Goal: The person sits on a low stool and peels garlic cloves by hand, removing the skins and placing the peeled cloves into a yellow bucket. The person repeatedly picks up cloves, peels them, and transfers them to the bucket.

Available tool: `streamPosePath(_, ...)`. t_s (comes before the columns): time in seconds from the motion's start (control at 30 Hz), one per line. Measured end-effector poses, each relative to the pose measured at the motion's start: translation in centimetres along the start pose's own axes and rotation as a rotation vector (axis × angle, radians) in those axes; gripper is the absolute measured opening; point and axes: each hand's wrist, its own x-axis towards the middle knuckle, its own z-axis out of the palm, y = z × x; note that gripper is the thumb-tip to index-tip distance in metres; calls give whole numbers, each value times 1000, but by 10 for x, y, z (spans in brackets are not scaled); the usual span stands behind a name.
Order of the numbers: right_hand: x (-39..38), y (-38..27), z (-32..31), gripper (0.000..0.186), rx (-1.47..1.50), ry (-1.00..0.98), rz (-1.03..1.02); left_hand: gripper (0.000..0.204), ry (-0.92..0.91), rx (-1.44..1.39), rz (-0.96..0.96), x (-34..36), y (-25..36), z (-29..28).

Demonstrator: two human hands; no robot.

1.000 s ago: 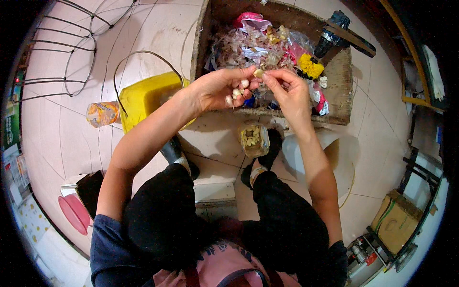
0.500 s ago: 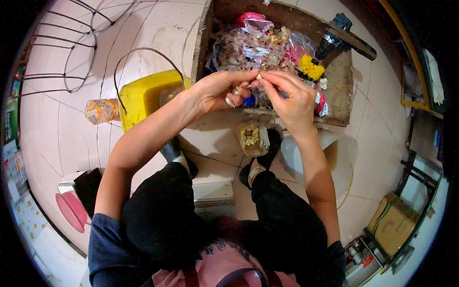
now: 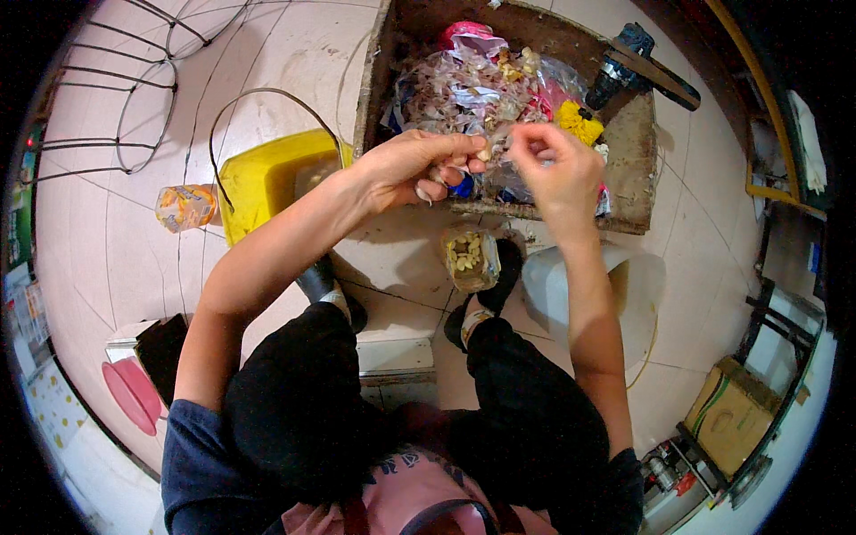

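Observation:
My left hand (image 3: 412, 168) is closed over the near side of a wooden box (image 3: 635, 192). A pale garlic clove (image 3: 482, 154) sits between its thumb and forefinger, and more cloves show under the curled fingers. Just to the right, apart from the clove, my right hand (image 3: 563, 174) has thumb and forefinger drawn together in a pinch. Whatever is in that pinch is too small to make out. Papery garlic skins (image 3: 446, 102) lie heaped in the box below. A clear plastic tub (image 3: 473, 285) with several peeled cloves stands on the floor near my right foot.
Left of the box stands a yellow bucket (image 3: 245, 183) with a thin handle, beside an orange-patterned plastic container (image 3: 185, 207). A whitish translucent bucket (image 3: 557, 285) is under my right forearm. A dark tool (image 3: 655, 76) rests across the box's right corner. A wire rack (image 3: 125, 89) lies upper left.
My right hand has moved slightly right, away from the clove that both hands were touching. The left hand stays nearly in place, still holding the clove.

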Motion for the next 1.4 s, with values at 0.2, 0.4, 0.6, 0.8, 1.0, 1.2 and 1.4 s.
streamPosePath(0.2, -1, 8, -1, 17, 265, -3, 162, 19, 82, 167, 222, -1, -3, -2)
streamPosePath(0.4, -6, -4, 12, 10, 278, -62, 162, 22, 102, 264, 295, 1, -6, 2)
streamPosePath(0.6, -7, -9, 15, 10, 225, -11, 100, 20, 131, 221, 278, 0, -4, 8)
streamPosePath(0.8, 0, 3, 5, 14, -89, 78, -47, 17, 148, 225, 339, 2, -4, 3)
streamPosePath(1.0, 5, -11, -8, 22, 38, -23, -63, 20, 175, 218, 345, 1, -4, -1)
streamPosePath(1.2, 3, -13, -3, 12, 96, -49, -25, 24, 101, 341, 361, 0, -6, 0)
streamPosePath(1.4, 0, -8, 1, 11, 200, -49, 45, 24, -106, 45, 214, -12, 4, 5)
